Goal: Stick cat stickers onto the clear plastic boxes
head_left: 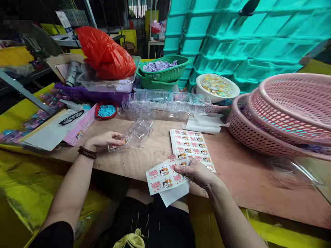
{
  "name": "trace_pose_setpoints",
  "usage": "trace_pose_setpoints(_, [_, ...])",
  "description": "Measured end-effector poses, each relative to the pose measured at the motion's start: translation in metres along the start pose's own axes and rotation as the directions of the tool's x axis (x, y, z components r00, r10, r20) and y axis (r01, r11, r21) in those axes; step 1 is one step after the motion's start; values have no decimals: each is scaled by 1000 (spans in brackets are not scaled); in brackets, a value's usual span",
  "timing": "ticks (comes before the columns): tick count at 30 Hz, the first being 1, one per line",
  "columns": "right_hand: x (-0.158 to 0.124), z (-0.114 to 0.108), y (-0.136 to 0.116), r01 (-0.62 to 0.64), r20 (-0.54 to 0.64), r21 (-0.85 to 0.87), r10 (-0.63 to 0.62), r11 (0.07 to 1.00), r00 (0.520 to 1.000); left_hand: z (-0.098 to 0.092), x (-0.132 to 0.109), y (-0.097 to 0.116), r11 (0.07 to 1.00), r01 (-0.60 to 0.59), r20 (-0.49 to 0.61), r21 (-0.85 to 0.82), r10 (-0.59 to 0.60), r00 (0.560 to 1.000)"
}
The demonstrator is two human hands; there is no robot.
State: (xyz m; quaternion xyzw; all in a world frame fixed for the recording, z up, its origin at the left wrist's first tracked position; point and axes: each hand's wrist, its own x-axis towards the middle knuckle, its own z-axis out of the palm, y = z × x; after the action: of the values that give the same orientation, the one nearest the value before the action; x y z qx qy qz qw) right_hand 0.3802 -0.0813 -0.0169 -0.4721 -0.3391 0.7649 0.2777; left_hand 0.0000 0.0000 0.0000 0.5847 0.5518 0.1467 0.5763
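My left hand (107,140), with a braided bracelet at the wrist, is closed on the near end of a clear plastic box (121,144) above the wooden board. Beyond it lies another clear box part (140,130); whether the two are joined I cannot tell. Between thumb and fingers, my right hand (195,171) grips a sticker sheet (165,177) with cartoon cats and dogs and pink lettering. A white paper flap hangs beneath that sheet, past the board's front edge. Just behind, a stack of matching sticker sheets (192,141) lies flat.
A row of clear plastic boxes (165,103) stands at the back. Pink baskets (258,127) crowd the right. A red basket of blue pieces (106,110) and glasses (71,117) on paper lie left. White paper (204,123), a white bowl (218,98) and green baskets (164,79) sit behind.
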Motion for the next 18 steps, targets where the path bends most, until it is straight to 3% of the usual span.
trace_pose_setpoints(5, [3,11,-1,-8,41,-26,9,1000,999,-33,-2,-4,997,34,-167,72,-22,986])
trace_pose_setpoints(8, [8,16,-3,-9,64,-18,10,1000,998,-36,-7,5,986,29,-312,167,25,950])
trace_pose_setpoints(10, [12,19,-5,-4,63,-3,4,1000,998,-18,-7,15,917,-31,-470,397,232,852])
trace_pose_setpoints(11, [13,20,-7,0,58,6,-1,1000,998,-2,-5,19,828,-59,-511,557,398,762])
trace_pose_setpoints(12, [14,21,-8,7,51,17,-8,1000,999,17,-3,22,721,-97,-459,686,533,711])
trace_pose_setpoints(13, [15,22,-8,15,46,28,-16,999,999,38,1,23,627,-136,-379,767,614,693])
trace_pose_setpoints(15, [15,23,-9,36,39,50,-38,998,999,79,9,20,556,-122,-329,822,639,696])
trace_pose_setpoints(18, [11,19,-4,61,43,73,-65,995,997,120,23,7,692,-103,-449,714,566,691])
